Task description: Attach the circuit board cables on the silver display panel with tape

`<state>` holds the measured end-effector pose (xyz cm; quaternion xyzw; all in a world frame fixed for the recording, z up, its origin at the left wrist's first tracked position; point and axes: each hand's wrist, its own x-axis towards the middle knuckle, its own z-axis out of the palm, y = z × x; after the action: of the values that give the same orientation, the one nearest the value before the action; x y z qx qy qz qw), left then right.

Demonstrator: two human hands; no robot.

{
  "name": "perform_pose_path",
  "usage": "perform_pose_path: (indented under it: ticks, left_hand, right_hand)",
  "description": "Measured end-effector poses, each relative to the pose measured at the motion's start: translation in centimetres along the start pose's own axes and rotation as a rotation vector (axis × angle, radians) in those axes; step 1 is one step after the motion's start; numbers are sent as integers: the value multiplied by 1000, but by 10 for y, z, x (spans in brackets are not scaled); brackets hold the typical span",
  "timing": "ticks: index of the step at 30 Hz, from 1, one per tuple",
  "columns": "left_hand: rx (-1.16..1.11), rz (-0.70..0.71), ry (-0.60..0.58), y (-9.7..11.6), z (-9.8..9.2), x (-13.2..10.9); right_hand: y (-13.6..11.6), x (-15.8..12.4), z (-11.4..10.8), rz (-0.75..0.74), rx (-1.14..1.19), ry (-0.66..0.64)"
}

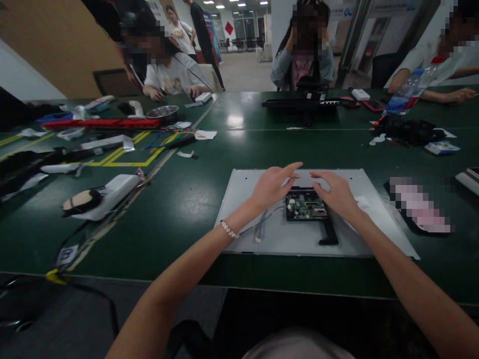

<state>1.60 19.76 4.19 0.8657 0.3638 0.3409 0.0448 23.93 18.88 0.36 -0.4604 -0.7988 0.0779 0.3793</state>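
Head view, looking down over a dark green counter. A flat, pale grey rectangular metal panel lies on the counter directly in front of the person, near the close edge. At its middle sits a small green circuit board in a black frame. A black L-shaped bracket runs from the frame towards the person, and thin grey cables trail off to the left.

The left hand, with a white bead bracelet at the wrist, and the right hand meet over the far edge of the board. Both are open with fingers stretched out and nearly flat, and neither has hold of anything. Whether the tips press on the panel or hover just above it cannot be told.

Judged from its look, the panel is broad, thin and stiff, probably light but awkward, and smooth enough to slide on the counter. It is best taken by two opposite edges. The board appears fragile and is better held by its black frame than by its components or cables.

Other people sit at the far side, with a clear plastic water bottle at right and a round metal bowl at left
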Motion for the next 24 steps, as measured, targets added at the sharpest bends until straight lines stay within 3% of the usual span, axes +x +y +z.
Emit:
perform_pose_path:
  ticks: [3,7,12,24]
  left_hand:
    - [-3,26,-11,10,6,-4]
    - [5,6,-44,1,9,-11]
    - [-112,-42,-53,-5,9,-17]
    - [-295,-59,-10,3,9,-19]
  right_hand:
    - [-15,0,3,17,73,55]
    - [-27,-3,6,-12,91,55]
    - [-33,-5,8,-104,81,1]
    - [-41,-6,9,-78,56,55]
